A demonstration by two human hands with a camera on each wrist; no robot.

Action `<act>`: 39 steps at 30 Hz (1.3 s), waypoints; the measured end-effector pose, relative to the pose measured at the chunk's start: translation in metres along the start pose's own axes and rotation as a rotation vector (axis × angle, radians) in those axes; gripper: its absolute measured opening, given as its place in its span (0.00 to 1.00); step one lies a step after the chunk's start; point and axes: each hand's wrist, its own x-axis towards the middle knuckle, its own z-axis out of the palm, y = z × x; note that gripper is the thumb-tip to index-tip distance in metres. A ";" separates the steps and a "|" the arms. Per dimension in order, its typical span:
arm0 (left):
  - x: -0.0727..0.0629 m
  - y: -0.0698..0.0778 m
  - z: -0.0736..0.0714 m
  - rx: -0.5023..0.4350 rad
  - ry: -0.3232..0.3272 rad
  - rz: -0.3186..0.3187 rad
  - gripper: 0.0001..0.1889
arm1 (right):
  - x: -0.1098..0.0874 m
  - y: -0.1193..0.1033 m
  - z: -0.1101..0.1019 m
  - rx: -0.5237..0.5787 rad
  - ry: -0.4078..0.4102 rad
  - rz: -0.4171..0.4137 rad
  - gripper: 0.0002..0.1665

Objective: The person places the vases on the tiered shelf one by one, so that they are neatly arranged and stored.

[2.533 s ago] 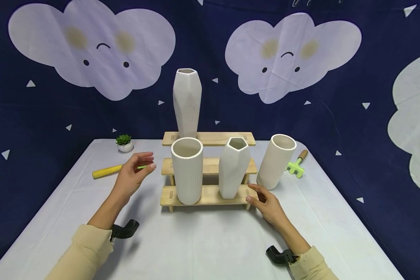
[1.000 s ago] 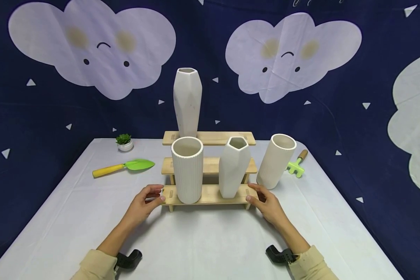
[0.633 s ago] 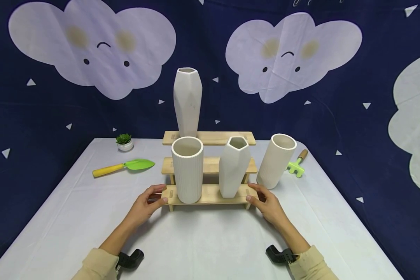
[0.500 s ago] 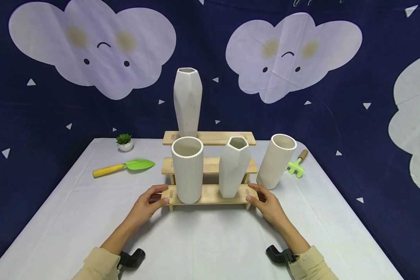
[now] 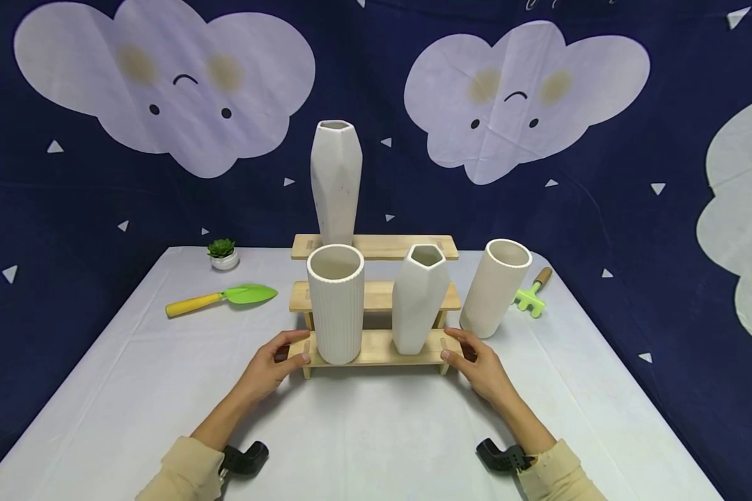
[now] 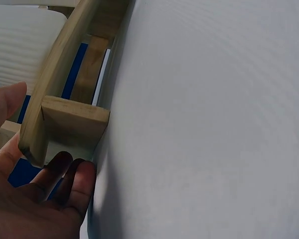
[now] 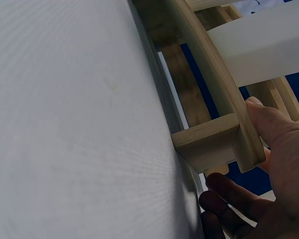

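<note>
A three-tier wooden display stand stands mid-table. My left hand holds the left end of its lowest board, thumb over the top; the left wrist view shows the other fingers curled beside and below the board end. At the opposite end, my right hand grips the same board, its thumb on the upper face and other fingers lower down. A ribbed white cylinder vase and a faceted white vase stand upright on the lowest board. A taller faceted vase is on the top board.
Right of the stand is another ribbed white vase, with a small green rake behind it. On the left lie a green trowel with a yellow handle and a small potted succulent. A dark blue cloud-print backdrop hangs behind the table.
My left hand has come from over the trowel down to the stand's left end, then slid slightly right onto the board. My right hand and the vases have stayed in place.
</note>
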 end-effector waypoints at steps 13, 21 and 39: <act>0.005 0.002 0.005 -0.017 -0.014 -0.037 0.26 | 0.000 0.000 0.000 0.007 -0.005 0.004 0.29; 0.007 0.001 0.008 -0.022 -0.008 -0.074 0.27 | 0.000 0.001 -0.001 0.002 -0.003 0.005 0.28; 0.005 0.002 0.009 -0.029 -0.009 -0.092 0.27 | -0.007 -0.026 -0.011 -0.008 -0.042 0.013 0.30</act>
